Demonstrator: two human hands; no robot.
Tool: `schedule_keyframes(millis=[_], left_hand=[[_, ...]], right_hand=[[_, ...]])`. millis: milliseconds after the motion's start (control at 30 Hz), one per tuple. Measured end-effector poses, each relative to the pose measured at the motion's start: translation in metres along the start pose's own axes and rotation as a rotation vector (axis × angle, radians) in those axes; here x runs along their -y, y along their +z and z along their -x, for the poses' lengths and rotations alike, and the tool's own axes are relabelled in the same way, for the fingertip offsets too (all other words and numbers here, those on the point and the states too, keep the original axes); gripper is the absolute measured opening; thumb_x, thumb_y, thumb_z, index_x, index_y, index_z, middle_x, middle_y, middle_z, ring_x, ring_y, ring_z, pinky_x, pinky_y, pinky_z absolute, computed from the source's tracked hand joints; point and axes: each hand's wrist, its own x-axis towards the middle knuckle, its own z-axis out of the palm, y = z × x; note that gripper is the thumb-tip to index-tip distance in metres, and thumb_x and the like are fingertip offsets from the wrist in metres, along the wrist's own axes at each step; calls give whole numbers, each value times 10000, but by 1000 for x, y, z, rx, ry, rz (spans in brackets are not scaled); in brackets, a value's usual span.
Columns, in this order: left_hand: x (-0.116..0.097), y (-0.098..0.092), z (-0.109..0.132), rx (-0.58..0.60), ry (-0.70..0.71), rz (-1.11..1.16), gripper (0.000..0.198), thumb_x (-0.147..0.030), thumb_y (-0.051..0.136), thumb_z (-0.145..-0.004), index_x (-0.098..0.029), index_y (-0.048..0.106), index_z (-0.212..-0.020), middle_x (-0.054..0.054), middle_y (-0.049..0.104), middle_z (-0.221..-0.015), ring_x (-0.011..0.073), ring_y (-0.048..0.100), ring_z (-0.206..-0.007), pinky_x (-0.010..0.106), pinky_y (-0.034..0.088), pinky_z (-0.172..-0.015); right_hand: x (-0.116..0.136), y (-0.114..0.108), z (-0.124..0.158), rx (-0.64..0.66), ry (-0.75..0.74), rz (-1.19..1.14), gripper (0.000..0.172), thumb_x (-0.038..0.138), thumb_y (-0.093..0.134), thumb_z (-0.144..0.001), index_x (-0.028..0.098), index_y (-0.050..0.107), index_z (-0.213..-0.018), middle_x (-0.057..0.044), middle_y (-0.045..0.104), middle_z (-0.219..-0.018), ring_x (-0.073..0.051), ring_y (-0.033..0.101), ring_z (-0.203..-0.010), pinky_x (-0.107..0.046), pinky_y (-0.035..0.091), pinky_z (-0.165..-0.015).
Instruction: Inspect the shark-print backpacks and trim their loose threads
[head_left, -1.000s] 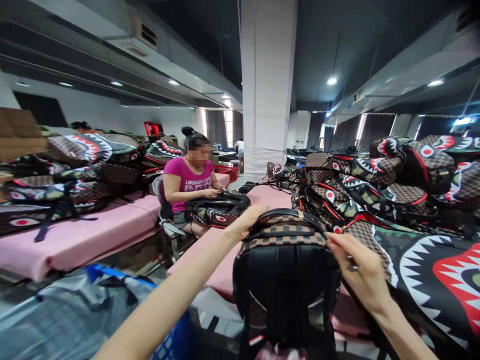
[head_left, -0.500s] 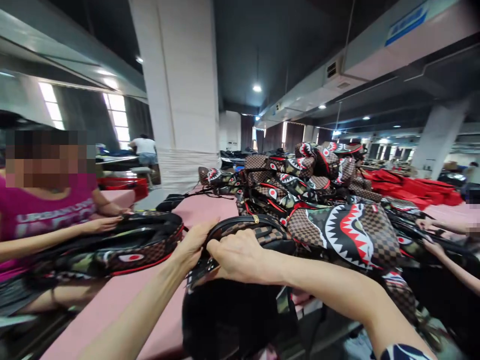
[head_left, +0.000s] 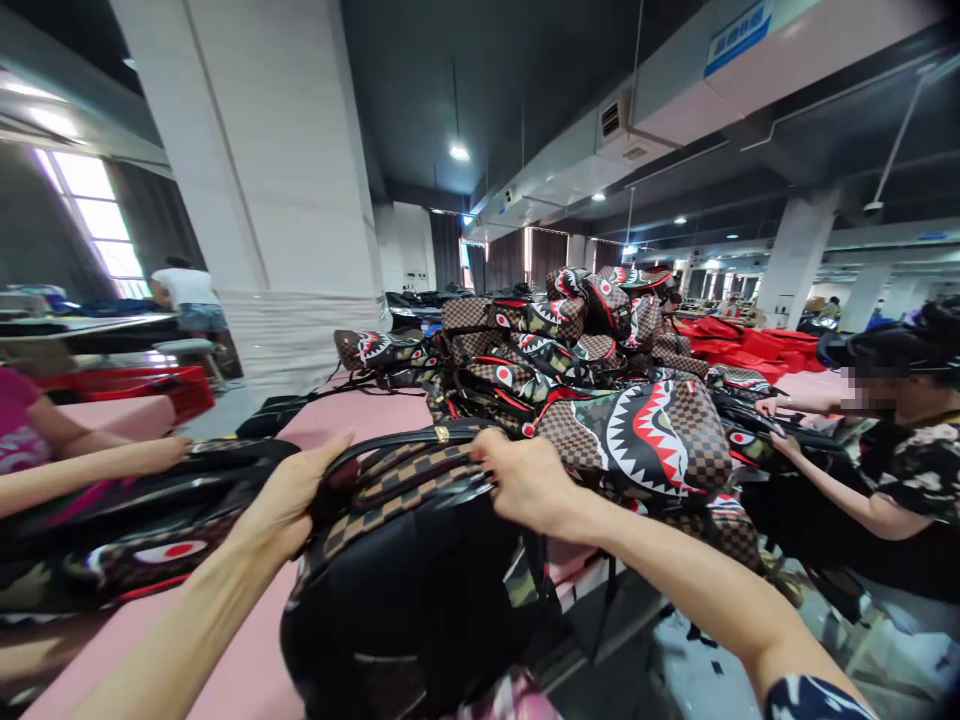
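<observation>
Left fingers: the left hand (head_left: 289, 495) is closed over the left shoulder of a black backpack with a brown checkered top (head_left: 420, 590). The thumb is raised along the edge, and the other fingers are wrapped behind and hidden.
Right fingers: the right hand (head_left: 529, 480) grips the top right of the backpack, with the fingers pressed together and curled over the checkered panel.
Backpack: it stands upright between both hands, black back panel towards the camera, at the near edge of the pink padded table (head_left: 352, 415).
Handle: a black loop handle with a gold clasp (head_left: 442, 434) arches over the backpack's top, between the two hands.
Pile: a heap of shark-mouth print backpacks (head_left: 637, 440) lies just behind and to the right of the backpack.
Left of the backpack: a co-worker's forearm (head_left: 90, 470) rests on another shark-print bag (head_left: 135, 525).
Right of the backpack: a seated co-worker in a dark floral top (head_left: 907, 465) reaches both hands into the heap.
Beyond the backpack: a white square pillar (head_left: 277, 200) stands behind the table.
</observation>
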Motion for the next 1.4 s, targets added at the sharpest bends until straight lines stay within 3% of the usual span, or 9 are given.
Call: schedule_keyframes(millis=[100, 267, 367, 633, 767, 933, 1167, 1300, 1400], left_hand=[[-12, 5, 2, -7, 45, -132, 298, -285, 591, -766, -155, 527, -506, -37, 525, -434, 104, 450, -425, 220, 374, -445], [-7, 41, 42, -319, 968, -866, 111, -244, 551, -786, -185, 645, -785, 43, 644, -721, 208, 559, -702, 316, 412, -628], [20, 74, 66, -270, 1159, -1261, 220, -285, 590, -774, -179, 629, -963, 99, 647, -949, 259, 546, -848, 378, 410, -695], [55, 82, 78, -223, 1217, -1381, 301, -357, 508, -835, -123, 616, -989, 134, 629, -976, 257, 549, -913, 396, 448, -788], [60, 73, 83, -235, 1173, -1401, 368, -349, 530, -830, -90, 573, -1088, 149, 602, -1103, 271, 531, -1035, 393, 438, -866], [62, 73, 81, -197, 1025, -1494, 709, -549, 570, -744, -59, 459, -1244, 185, 518, -1264, 304, 484, -1139, 413, 400, -931], [17, 58, 52, 20, 649, -1419, 818, -762, 424, -664, -148, 510, -1198, 147, 616, -1072, 308, 584, -965, 412, 432, -823], [13, 57, 57, 172, 616, -1360, 831, -771, 493, -605, -177, 504, -1186, 120, 628, -1023, 317, 586, -945, 425, 427, -823], [20, 60, 69, 190, 607, -1355, 858, -778, 501, -589, -161, 491, -1185, 137, 618, -1053, 331, 578, -961, 444, 425, -826]], right_hand=[[-34, 5, 10, -77, 101, -43, 372, 80, 450, -644, 210, 475, -991, -4, 675, -813, -196, 637, -755, -243, 356, -607], [-50, 15, 5, -126, 121, -195, 345, 30, 421, -631, 199, 471, -928, 4, 654, -721, -183, 628, -712, -233, 343, -609], [-49, 15, 1, -93, 60, -280, 318, 31, 429, -634, 203, 457, -900, 18, 644, -696, -167, 616, -679, -222, 333, -595], [-49, 17, -17, 5, 117, 8, 323, 40, 454, -618, 185, 521, -899, -12, 609, -624, -173, 563, -567, -237, 267, -525], [-59, 16, -37, 12, -18, -399, 145, 200, 510, -736, 200, 571, -867, -5, 638, -732, -154, 573, -653, -226, 361, -585], [-51, 26, -74, -31, -9, -781, 318, 433, 473, -807, 169, 648, -783, -25, 645, -771, -171, 569, -723, -250, 409, -638], [-34, 29, -64, -177, -53, -931, 296, 398, 512, -819, 163, 636, -689, -20, 589, -687, -138, 535, -648, -255, 415, -625], [-45, 22, -79, -14, -230, -825, 214, 356, 577, -770, 178, 683, -719, -62, 636, -900, -166, 579, -787, -267, 446, -700], [-41, 23, -107, 331, -319, -812, 296, 346, 626, -713, 185, 690, -952, -58, 656, -991, -197, 596, -879, -278, 457, -748]])
